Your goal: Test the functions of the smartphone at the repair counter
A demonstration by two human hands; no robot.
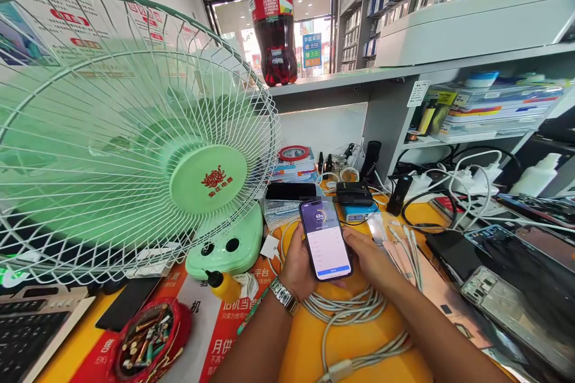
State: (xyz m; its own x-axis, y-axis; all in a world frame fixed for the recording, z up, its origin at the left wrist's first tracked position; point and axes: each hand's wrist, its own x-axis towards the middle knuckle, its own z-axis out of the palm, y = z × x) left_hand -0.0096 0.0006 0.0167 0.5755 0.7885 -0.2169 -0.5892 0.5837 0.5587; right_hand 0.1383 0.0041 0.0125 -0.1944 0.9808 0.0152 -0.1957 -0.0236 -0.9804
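Both hands, left [297, 263] and right [366, 257], cradle a slim dark glass-fronted smartphone [326, 239] with a lit screen above the yellow desk [309, 347], fingers curled round its edges. It looks light, rigid, slippery and breakable; side edges seem the safest hold.

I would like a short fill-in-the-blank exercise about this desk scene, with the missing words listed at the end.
1. Both hands, left hand and right hand, hold a ____ with a lit screen.
2. The fan at the left has a ____ colour.
3. The watch sits on the ____ wrist.
4. The cola bottle stands on the counter with its cap pointing ____.

Missing words: phone; green; left; down
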